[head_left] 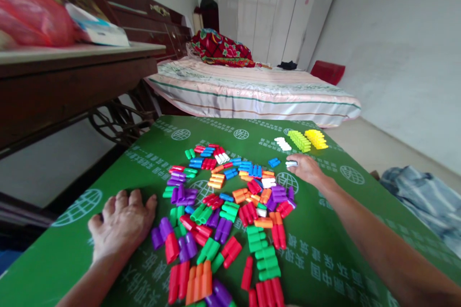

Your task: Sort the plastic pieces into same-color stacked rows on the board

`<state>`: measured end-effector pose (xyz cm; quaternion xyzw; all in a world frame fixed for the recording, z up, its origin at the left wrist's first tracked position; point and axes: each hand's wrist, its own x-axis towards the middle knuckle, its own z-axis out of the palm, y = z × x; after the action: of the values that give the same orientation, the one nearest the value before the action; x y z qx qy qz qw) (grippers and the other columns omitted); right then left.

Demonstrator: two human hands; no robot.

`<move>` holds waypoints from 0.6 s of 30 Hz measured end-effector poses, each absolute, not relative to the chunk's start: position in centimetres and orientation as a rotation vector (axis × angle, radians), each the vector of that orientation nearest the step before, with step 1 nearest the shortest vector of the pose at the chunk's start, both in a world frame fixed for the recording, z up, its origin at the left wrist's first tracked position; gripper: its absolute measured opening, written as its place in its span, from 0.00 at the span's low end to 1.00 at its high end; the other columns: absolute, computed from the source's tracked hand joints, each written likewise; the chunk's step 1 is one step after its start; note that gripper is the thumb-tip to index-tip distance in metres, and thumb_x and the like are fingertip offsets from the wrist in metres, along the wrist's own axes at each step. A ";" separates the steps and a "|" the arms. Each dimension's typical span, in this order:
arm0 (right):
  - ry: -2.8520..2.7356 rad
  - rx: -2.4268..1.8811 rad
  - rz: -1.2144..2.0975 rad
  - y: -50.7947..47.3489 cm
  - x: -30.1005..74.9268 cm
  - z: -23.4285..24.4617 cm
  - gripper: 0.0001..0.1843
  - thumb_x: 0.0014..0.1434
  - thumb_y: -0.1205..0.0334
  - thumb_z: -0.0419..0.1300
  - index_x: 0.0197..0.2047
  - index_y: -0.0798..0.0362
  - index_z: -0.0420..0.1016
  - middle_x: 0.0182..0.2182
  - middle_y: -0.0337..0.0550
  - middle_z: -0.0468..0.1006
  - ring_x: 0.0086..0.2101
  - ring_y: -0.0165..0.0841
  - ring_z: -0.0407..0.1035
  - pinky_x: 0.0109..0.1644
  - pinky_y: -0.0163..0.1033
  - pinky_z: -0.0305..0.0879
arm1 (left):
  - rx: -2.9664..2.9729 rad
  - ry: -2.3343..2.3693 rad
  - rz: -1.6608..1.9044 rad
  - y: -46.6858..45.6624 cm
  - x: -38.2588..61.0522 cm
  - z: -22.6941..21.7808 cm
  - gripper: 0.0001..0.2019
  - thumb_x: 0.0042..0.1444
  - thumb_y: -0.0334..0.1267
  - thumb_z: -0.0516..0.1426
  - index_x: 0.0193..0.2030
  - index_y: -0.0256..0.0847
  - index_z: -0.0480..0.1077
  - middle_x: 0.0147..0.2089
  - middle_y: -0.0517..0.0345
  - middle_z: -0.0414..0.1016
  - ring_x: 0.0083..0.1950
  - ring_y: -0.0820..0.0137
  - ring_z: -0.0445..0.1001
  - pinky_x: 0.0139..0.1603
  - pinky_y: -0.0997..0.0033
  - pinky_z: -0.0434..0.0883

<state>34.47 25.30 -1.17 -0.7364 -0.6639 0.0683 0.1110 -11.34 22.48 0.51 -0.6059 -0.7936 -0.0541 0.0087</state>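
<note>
My left hand (122,225) lies palm down on the green board (118,168), fingers loosely apart, just left of the scattered blocks. Between the fingertips of my right hand (309,169) is a white bullet-shaped plastic block (291,164), low over the board. Just beyond it lies a joined row of white blocks (283,144), beside a light green row (298,141) and a yellow row (316,139). A blue block piece (274,162) lies left of my right hand. The mixed pile holds purple blocks (184,195), orange blocks (199,282), red blocks (266,292) and green blocks (268,263).
Past the board's far edge stands a bed (252,88) with a red flowered quilt (223,50). On the left, a dark wooden desk (82,69) carries a red plastic bag (32,12). Blue-grey checked cloth (421,196) lies to the right of the board.
</note>
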 end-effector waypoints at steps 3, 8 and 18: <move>-1.803 -2.417 0.095 24.7 33.6 -0.8 0.20 0.59 0.47 0.59 0.50 0.49 0.76 0.48 0.47 0.79 0.47 0.41 0.74 0.47 0.41 0.68 | -1.887 -2.477 -0.157 22.6 -11.4 0.4 0.36 0.60 0.55 0.28 0.60 0.33 0.59 0.67 0.35 0.54 0.69 0.46 0.49 0.65 0.36 0.54; -1.811 -2.531 0.046 24.9 32.4 -0.7 0.16 0.63 0.51 0.53 0.43 0.49 0.78 0.45 0.49 0.79 0.47 0.40 0.73 0.44 0.39 0.68 | -1.887 -2.468 -0.157 22.7 -11.6 0.4 0.37 0.60 0.56 0.27 0.60 0.33 0.58 0.66 0.36 0.55 0.69 0.47 0.49 0.65 0.37 0.54; -1.455 -2.453 0.211 28.4 33.5 -1.5 0.31 0.58 0.58 0.59 0.65 0.46 0.61 0.53 0.48 0.77 0.53 0.42 0.71 0.50 0.42 0.67 | -1.867 -2.481 -0.101 22.6 -11.3 0.5 0.38 0.58 0.55 0.25 0.60 0.33 0.58 0.66 0.38 0.55 0.69 0.48 0.49 0.66 0.38 0.54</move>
<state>33.49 28.39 -1.50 -0.8493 -0.5038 0.0730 0.1401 -11.28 22.62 0.46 -0.6010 -0.7984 -0.0325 0.0174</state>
